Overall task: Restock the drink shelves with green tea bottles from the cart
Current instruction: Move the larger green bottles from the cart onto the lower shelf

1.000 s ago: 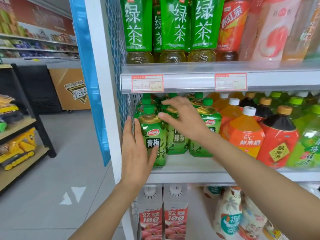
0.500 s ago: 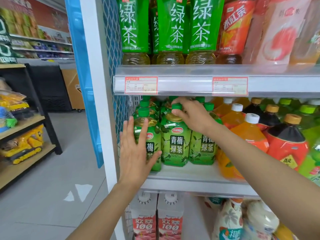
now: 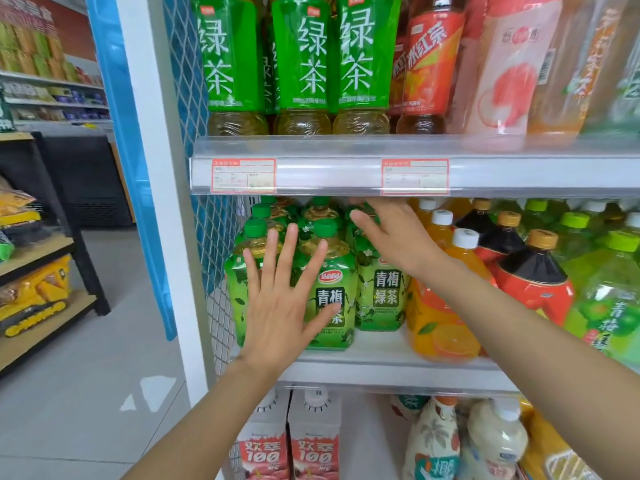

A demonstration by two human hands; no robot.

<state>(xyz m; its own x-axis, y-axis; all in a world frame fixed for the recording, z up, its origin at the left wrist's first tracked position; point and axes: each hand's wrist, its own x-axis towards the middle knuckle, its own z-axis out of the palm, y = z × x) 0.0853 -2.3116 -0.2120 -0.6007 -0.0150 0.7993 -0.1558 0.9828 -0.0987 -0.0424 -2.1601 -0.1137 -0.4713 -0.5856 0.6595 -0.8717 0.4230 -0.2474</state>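
the green tea bottles stand at the front-left corner of the middle shelf. our left hand lies flat, fingers spread, on the front ones; our right hand, fingers extended, rests over caps behind — we should square them gently, labels forward. orange juice bottles crowd the right, the mesh wall the left.

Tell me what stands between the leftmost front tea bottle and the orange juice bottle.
Two more green tea bottles, side by side, in the head view.
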